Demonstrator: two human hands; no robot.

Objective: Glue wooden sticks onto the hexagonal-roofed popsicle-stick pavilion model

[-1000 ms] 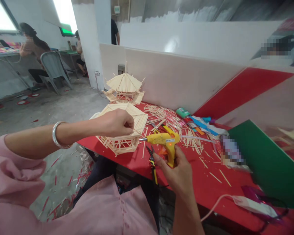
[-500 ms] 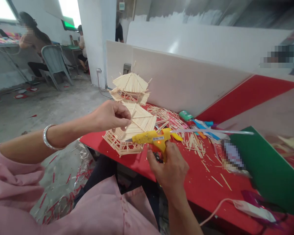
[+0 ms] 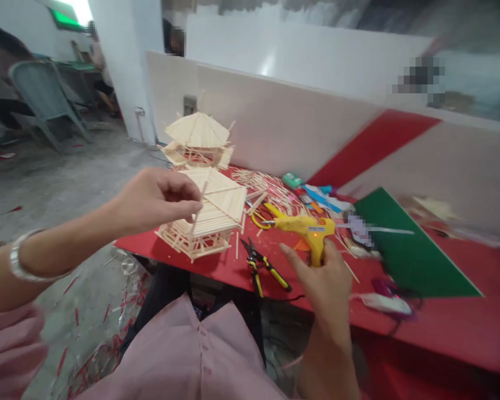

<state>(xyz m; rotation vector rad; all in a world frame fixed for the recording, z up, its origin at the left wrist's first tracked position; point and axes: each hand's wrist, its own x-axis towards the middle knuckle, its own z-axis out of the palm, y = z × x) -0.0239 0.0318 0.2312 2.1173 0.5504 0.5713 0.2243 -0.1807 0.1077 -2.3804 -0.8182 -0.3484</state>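
My left hand [image 3: 156,199] pinches a thin wooden stick [image 3: 198,206] just in front of the roof of a small stick-built pavilion [image 3: 208,214] on the red table [image 3: 441,322]. My right hand [image 3: 323,280] grips the handle of a yellow glue gun [image 3: 302,228], its nozzle pointing left toward the pavilion and an orange light glowing on its body. A clear glue stick juts out of the gun's back. A second stick pavilion [image 3: 198,139] stands behind the first.
Yellow-handled pliers [image 3: 264,266] lie at the table's front edge. Loose sticks [image 3: 270,191] are strewn behind the gun, beside coloured scraps [image 3: 316,197]. A green sheet [image 3: 404,250] lies at right. A white partition [image 3: 300,128] backs the table. A chair [image 3: 41,100] and people sit far left.
My left hand has lifted off the pavilion roof with a stick pinched in it. The glue gun has drawn back to the right, away from the pavilion. The view has swung right.
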